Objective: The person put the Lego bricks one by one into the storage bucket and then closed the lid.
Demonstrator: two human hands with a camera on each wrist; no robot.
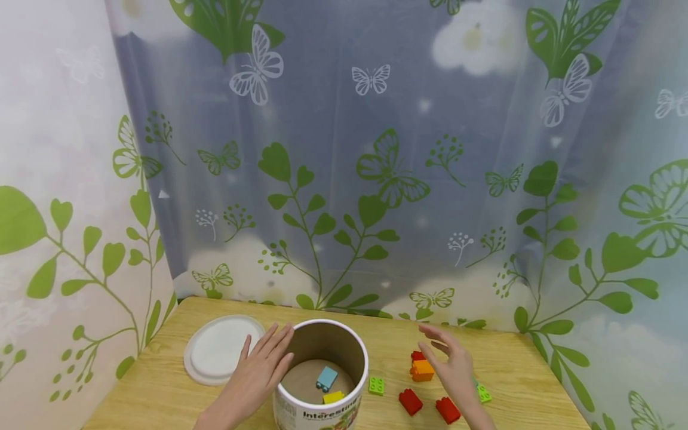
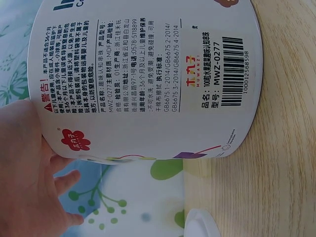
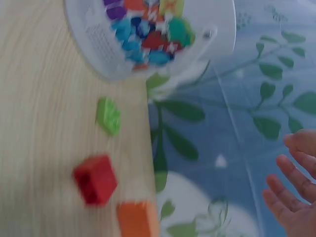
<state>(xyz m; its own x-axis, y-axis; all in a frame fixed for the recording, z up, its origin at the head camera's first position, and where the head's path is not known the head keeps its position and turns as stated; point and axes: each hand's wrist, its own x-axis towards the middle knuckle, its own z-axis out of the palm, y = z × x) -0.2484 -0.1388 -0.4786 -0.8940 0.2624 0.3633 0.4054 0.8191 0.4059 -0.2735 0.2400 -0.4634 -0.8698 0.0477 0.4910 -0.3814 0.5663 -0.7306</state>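
A white round bucket with printed sides stands open on the table. Inside it, a blue toy brick and a yellow toy brick are visible. My left hand is at the bucket's left rim with fingers extended; the left wrist view shows it against the labelled wall. Right of the bucket, my right hand hovers over loose bricks, its fingers spread and slightly bent, holding nothing. Beneath and beside it lie an orange brick, red bricks and a green brick, partly hidden.
A white round lid lies on the table left of the bucket. One light green brick sits close to the bucket's right side. Behind the wooden table hangs a curtain printed with leaves and butterflies.
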